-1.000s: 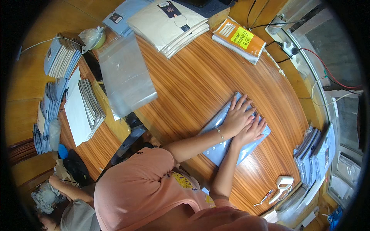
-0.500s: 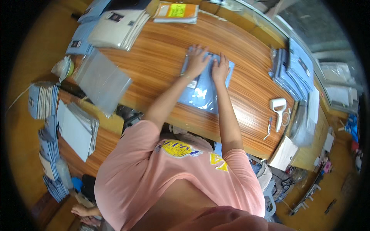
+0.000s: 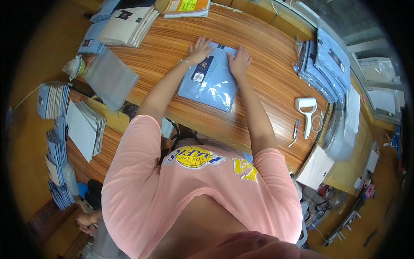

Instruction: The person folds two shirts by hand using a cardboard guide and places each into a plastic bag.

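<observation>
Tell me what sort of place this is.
Likely a garment packing workshop. Both hands, left hand and right hand, press a bagged blue shirt on a wooden table, with stacks of bagged shirts and empty clear bags nearby.

Both hands lie flat on a folded light-blue shirt [image 3: 210, 80] in a clear bag on the wooden tabletop [image 3: 267, 90]: the left hand [image 3: 199, 48] on its upper left corner, the right hand [image 3: 239, 61] on its upper right edge. A stack of bagged blue shirts [image 3: 325, 64] sits well to the right, with a white tape dispenser [image 3: 306, 110] nearer, and empty clear bags [image 3: 110, 77] lie to the left.
</observation>
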{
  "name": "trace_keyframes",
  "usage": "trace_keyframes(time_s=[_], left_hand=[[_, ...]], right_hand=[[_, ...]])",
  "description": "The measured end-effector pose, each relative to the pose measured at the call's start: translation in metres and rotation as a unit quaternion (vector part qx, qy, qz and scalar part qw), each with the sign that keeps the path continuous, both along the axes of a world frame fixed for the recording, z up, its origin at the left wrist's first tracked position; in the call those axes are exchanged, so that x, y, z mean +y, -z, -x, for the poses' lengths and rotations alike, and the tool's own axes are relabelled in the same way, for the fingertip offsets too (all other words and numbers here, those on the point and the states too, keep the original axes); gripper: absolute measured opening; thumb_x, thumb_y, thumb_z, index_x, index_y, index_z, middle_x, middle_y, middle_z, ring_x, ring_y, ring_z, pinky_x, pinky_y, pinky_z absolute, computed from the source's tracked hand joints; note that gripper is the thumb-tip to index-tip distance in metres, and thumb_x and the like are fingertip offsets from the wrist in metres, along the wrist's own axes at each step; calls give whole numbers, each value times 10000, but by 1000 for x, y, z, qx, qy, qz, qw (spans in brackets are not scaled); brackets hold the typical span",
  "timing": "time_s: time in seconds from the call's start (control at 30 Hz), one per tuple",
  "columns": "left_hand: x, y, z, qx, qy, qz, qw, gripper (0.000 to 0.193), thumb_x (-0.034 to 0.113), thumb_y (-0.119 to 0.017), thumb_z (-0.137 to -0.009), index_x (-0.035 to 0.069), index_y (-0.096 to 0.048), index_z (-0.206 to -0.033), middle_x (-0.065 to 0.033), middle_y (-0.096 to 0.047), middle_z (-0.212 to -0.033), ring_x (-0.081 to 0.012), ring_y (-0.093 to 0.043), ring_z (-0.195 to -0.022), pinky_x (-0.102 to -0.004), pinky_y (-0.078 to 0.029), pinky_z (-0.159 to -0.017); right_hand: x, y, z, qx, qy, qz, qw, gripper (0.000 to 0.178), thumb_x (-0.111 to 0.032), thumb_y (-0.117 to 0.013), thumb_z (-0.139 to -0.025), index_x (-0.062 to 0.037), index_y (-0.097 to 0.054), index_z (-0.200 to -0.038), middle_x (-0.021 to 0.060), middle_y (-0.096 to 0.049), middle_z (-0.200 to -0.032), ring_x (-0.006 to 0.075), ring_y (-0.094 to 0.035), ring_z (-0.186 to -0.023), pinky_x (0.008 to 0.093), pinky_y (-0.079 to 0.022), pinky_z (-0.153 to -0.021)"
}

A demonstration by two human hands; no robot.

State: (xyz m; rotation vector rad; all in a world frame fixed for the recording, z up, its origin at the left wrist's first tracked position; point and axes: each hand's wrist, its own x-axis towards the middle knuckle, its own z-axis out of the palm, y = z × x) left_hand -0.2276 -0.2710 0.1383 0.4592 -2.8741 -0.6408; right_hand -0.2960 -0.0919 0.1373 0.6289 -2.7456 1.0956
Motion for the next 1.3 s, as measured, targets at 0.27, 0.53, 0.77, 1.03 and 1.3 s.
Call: trace_keyframes(time_s=[0.27,0.53,0.77,1.03,1.3], left_hand=[[-23,-137,-19,-290,165,-63,941,422,393,-658,-759,54,-637,-1009,-153,-591,-1110,-252,-550,-1055,-350,-444,-808],[63,-26,-243,65,-189,-798,569,529,320,-447,-941,10,-324,-1352,-131,-454,-1321,-234,-472,-1173,-382,-374,-1004],[46,-91,-262,270,-236,-720,594,422,215,-479,-935,29,-380,-1301,-109,-513,-1227,-211,-527,-1085,-353,-432,-939],[-190,-245,-225,613,-77,-537,575,430,209,-399,-961,111,-281,-1363,-113,-457,-1286,-260,-492,-1144,-444,-420,-966],[-470,-275,-91,658,-113,-495,556,404,164,-292,-987,139,-225,-1385,-110,-386,-1346,-271,-428,-1193,-440,-372,-1006]], right_hand=[[73,-42,43,-329,-275,159,890,507,-445,-532,-876,-52,-499,-1195,123,-567,-1177,221,-582,-1007,352,-483,-838],[101,-23,-148,-627,-110,358,683,487,-188,-498,-927,-11,-331,-1350,135,-456,-1304,241,-427,-1195,361,-336,-1007],[33,-126,-130,-631,-248,305,669,535,-293,-455,-944,-26,-289,-1377,159,-380,-1368,251,-368,-1258,374,-292,-1040],[-104,-117,-70,-204,-376,160,890,577,-306,-516,-894,-51,-320,-1373,190,-297,-1421,326,-266,-1326,455,-187,-1080],[-146,-21,-76,76,-230,-218,945,559,-348,-531,-852,-78,-408,-1325,185,-299,-1416,345,-202,-1343,568,-100,-1064]])
